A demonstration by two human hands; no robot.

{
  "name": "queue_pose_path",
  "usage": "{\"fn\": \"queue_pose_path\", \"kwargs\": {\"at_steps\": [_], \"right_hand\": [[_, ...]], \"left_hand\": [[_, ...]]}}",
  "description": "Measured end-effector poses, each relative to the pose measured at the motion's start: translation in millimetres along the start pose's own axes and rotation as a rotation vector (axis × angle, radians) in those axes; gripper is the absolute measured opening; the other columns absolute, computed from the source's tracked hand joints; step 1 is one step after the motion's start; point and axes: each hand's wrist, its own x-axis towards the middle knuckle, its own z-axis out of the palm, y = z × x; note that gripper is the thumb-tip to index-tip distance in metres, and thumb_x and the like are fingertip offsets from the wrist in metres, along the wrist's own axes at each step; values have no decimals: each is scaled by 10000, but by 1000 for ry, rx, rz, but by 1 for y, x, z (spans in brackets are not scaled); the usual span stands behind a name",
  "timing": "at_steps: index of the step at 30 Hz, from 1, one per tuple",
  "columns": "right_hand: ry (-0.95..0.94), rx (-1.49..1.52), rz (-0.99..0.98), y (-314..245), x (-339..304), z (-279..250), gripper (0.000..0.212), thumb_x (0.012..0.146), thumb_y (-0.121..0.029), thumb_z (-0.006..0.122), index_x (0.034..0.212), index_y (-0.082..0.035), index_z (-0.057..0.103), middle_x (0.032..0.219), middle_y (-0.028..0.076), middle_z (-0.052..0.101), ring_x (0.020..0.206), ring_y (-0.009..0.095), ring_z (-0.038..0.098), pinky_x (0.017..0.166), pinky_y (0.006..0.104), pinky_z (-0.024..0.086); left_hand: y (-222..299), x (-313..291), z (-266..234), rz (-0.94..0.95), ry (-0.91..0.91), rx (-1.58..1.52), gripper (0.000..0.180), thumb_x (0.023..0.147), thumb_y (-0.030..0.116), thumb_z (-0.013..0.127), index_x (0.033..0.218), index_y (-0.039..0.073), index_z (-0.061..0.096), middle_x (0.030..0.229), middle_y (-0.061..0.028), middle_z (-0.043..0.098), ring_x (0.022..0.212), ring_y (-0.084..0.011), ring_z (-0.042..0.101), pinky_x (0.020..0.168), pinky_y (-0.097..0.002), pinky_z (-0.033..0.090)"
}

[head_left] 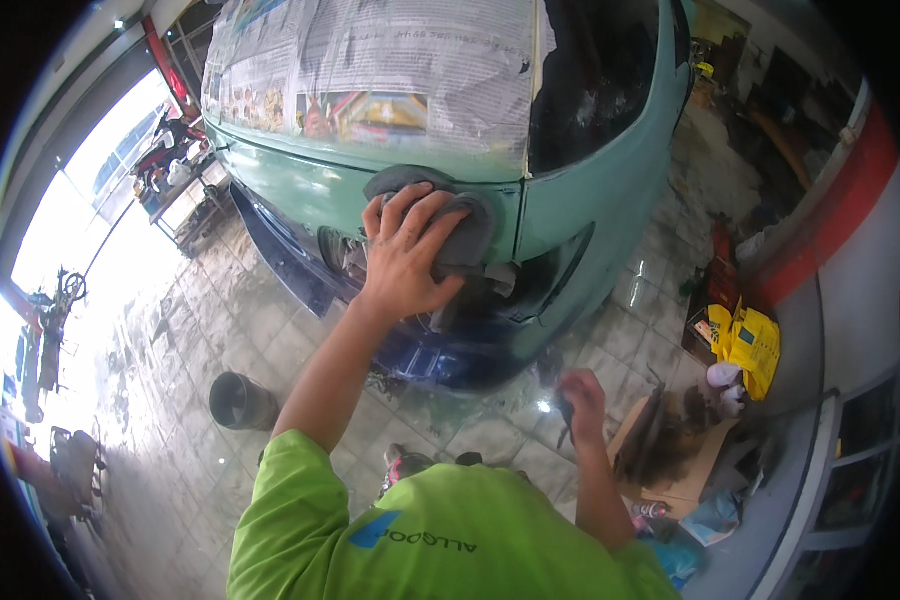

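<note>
My left hand [406, 240] is spread over a dark grey folded cloth [472, 232], its fingers curled on it and pressing it against a mint-green car panel [315, 187]. The cloth lies just left of the panel's vertical seam, below the newspaper-covered window. Lower and to the right, my right hand [584, 398] hangs away from the car with its fingers closed. Something small and dark shows in it, but I cannot make out what it is. Below the cloth, the dark blue bumper [440, 355] curves round the car's lower edge.
Newspaper [410, 60] masks the car's window. A dark bucket [242, 402] stands on the tiled floor at left. At right lie a yellow bag [748, 345] and flattened cardboard [685, 465] with dark items on it. A cluttered stand [185, 190] is at the far left.
</note>
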Motion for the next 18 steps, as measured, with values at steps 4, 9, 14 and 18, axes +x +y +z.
{"fn": "queue_pose_path", "kwargs": {"at_steps": [4,9,14,18], "right_hand": [[-233,-29,-249,-84,21,103,345,906,-37,722,1237,-8,631,976,64,697,883,152,681,828,294,530],[-186,-279,-385,-111,15,145,409,886,-34,742,1286,-17,656,1069,115,742,914,198,702,824,311,530],[-114,-458,-234,-151,-3,119,335,900,-74,701,1221,23,708,1044,67,696,883,102,618,757,255,492],[-261,-239,-448,-192,-10,161,532,891,-190,783,1360,3,622,1065,111,692,847,146,627,737,277,509]], "left_hand": [[14,-14,-20,-23,53,-184,722,551,135,797,1260,128,663,1335,-138,542,1288,-346,508,1042,-518,384],[14,-57,-67,-305,-147,-654,702,656,16,832,1315,70,595,1283,-199,530,1194,-339,566,977,-406,473],[-35,-72,-88,-492,58,-1388,304,850,-54,753,1117,26,629,1200,-113,590,1105,-181,607,916,-310,490],[-37,-59,-97,-398,-34,-1223,147,842,-30,775,942,25,683,1106,-120,690,940,-188,677,823,-308,524]]}}
